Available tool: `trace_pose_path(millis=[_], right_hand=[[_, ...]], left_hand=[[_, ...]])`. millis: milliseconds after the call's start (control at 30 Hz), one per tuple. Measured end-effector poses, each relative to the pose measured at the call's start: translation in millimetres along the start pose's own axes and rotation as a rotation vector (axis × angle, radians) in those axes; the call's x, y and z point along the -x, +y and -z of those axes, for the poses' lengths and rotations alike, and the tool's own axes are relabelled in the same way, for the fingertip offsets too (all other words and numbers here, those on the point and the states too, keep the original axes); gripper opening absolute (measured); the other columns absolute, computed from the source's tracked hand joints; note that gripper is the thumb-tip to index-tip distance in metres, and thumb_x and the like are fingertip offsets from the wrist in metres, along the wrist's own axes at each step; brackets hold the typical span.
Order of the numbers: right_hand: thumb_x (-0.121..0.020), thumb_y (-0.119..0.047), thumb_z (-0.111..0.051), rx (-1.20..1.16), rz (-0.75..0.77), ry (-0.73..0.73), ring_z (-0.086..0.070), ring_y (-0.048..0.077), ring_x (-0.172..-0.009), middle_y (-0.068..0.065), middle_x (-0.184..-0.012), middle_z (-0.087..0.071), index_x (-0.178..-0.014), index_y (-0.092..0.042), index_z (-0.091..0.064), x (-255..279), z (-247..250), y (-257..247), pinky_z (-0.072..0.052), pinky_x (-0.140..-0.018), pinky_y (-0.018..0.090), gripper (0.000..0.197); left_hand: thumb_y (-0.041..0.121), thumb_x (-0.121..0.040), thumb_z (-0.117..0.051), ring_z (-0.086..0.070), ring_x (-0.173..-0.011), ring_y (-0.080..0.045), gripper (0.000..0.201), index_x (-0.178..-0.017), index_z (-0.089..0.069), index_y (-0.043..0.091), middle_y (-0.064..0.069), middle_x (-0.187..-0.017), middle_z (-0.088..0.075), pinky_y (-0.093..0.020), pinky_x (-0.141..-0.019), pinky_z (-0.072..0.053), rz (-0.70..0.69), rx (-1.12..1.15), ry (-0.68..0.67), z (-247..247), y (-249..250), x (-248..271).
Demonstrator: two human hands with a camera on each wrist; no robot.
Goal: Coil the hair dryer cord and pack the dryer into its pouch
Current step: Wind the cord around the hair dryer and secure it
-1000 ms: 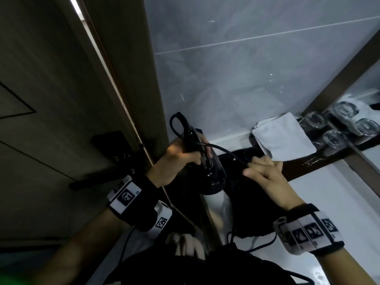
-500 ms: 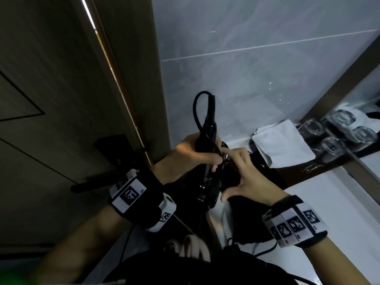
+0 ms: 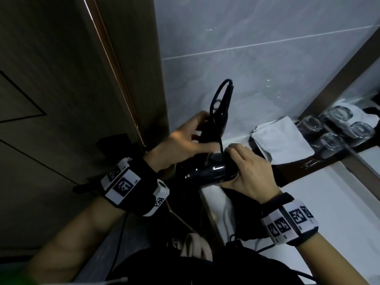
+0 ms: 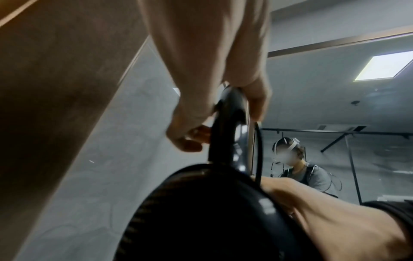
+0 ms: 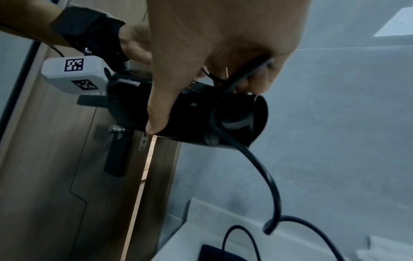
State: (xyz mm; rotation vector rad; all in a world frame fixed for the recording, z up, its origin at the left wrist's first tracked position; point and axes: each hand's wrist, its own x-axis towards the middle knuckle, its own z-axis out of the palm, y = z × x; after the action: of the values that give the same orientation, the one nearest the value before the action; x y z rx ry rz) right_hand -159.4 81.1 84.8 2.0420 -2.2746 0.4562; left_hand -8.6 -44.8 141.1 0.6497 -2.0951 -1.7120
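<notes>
A glossy black hair dryer (image 3: pixel 207 171) is held in the air in front of the tiled wall, its folding handle (image 3: pixel 221 112) pointing up. My left hand (image 3: pixel 191 138) grips the handle low down, fingers curled round it (image 4: pixel 225 123). My right hand (image 3: pixel 246 167) wraps the barrel (image 5: pixel 201 114) from the right. The black cord (image 3: pixel 216 97) loops out of the handle's top, runs down under my right fingers and hangs loose toward the counter (image 5: pixel 266 176). A dark pouch-like cloth (image 3: pixel 238 212) lies on the counter under my right wrist, mostly hidden.
A wooden door (image 3: pixel 61 99) with a black lever (image 3: pixel 115 142) stands close on the left. On the white counter (image 3: pixel 339 212) lie a folded white cloth (image 3: pixel 281 138) and upturned glasses (image 3: pixel 333 128) against a mirror. The grey tiled wall (image 3: pixel 257 48) is straight ahead.
My right hand left the cord and closed round the dryer's barrel. The dryer rose a little, and its handle now stands taller with the cord loop at the top.
</notes>
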Motion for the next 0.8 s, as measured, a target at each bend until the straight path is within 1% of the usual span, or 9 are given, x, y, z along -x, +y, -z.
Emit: trace_pose_path(millis=[67,167,367,500,567,600,667,733,800], right_hand=[[-0.048,-0.063,-0.079,0.032,-0.084,-0.025,-0.064,0.021,-0.072,0.002,-0.090,-0.063,-0.090,-0.008,-0.064,2,-2,-3,-0.046,-0.047,0.028,0.070],[-0.041,-0.057,-0.083,0.117,-0.130,-0.043,-0.061,0.022,-0.062,0.005,-0.077,-0.058,-0.075,-0.006,-0.060,2,-4,-9,-0.031,-0.043,0.023,0.067],[-0.037,-0.055,-0.085,0.195,-0.154,-0.011,-0.060,0.022,-0.061,0.008,-0.077,-0.058,-0.075,-0.004,-0.059,2,-3,-27,-0.025,-0.042,0.021,0.069],[-0.058,-0.054,-0.080,-0.130,-0.198,-0.150,-0.059,0.017,-0.093,-0.002,-0.106,-0.056,-0.112,-0.017,-0.062,4,9,-6,-0.045,-0.064,0.028,0.068],[-0.071,-0.037,-0.077,-0.490,-0.199,-0.156,-0.058,0.012,-0.092,-0.006,-0.098,-0.057,-0.108,-0.026,-0.066,6,20,12,-0.042,-0.078,0.015,0.040],[-0.078,-0.027,-0.072,-0.653,-0.196,-0.154,-0.059,0.010,-0.087,-0.005,-0.093,-0.059,-0.103,-0.029,-0.068,6,23,22,-0.040,-0.077,0.010,0.025],[-0.089,-0.015,-0.058,-0.947,-0.226,-0.204,-0.052,0.006,-0.062,0.001,-0.077,-0.059,-0.100,-0.027,-0.071,9,26,38,-0.040,-0.059,0.012,0.020],[-0.092,-0.020,-0.048,-1.109,-0.279,-0.254,-0.037,0.005,-0.050,0.001,-0.060,-0.047,-0.104,-0.018,-0.070,10,23,45,-0.030,-0.047,0.014,0.025],[-0.091,-0.026,-0.045,-1.119,-0.284,-0.280,-0.032,0.010,-0.047,0.009,-0.054,-0.036,-0.105,-0.011,-0.069,7,17,43,-0.025,-0.047,0.017,0.032]], left_hand=[[0.013,-0.084,-0.066,-0.058,-0.107,-0.017,0.041,-0.123,-0.051,0.014,-0.009,-0.118,-0.059,-0.034,-0.099,-0.046,0.020,-0.097,0.144,2,-10,1],[0.015,-0.082,-0.069,-0.056,-0.108,-0.013,0.048,-0.125,-0.049,0.013,-0.005,-0.118,-0.059,-0.022,-0.099,-0.043,0.029,-0.243,0.264,-8,-29,6],[0.009,-0.082,-0.065,-0.061,-0.083,-0.030,0.042,-0.115,-0.041,0.000,-0.013,-0.089,-0.060,-0.036,-0.076,-0.051,-0.060,-0.408,0.548,-42,-50,10],[0.001,-0.083,-0.060,-0.051,-0.073,-0.021,0.035,-0.104,-0.033,0.009,0.001,-0.078,-0.046,-0.026,-0.068,-0.044,-0.037,-0.258,0.488,-36,-53,2],[0.000,-0.084,-0.059,-0.052,-0.072,-0.018,0.036,-0.101,-0.030,0.012,0.000,-0.078,-0.047,-0.021,-0.068,-0.043,-0.013,-0.180,0.449,-27,-55,0],[0.001,-0.084,-0.060,-0.054,-0.074,-0.017,0.036,-0.102,-0.031,0.013,-0.004,-0.080,-0.050,-0.018,-0.070,-0.044,0.001,-0.143,0.427,-22,-56,0],[0.003,-0.083,-0.063,-0.059,-0.081,-0.019,0.038,-0.104,-0.033,0.014,-0.014,-0.087,-0.056,-0.020,-0.074,-0.048,0.046,-0.075,0.340,-13,-56,0],[0.001,-0.079,-0.067,-0.061,-0.078,-0.010,0.042,-0.102,-0.036,0.014,-0.011,-0.086,-0.059,-0.018,-0.073,-0.049,0.049,-0.027,0.216,-10,-53,2],[0.002,-0.070,-0.077,-0.060,-0.072,-0.006,0.048,-0.099,-0.039,0.010,-0.004,-0.079,-0.058,-0.016,-0.072,-0.050,0.020,0.047,0.118,-12,-48,3]])
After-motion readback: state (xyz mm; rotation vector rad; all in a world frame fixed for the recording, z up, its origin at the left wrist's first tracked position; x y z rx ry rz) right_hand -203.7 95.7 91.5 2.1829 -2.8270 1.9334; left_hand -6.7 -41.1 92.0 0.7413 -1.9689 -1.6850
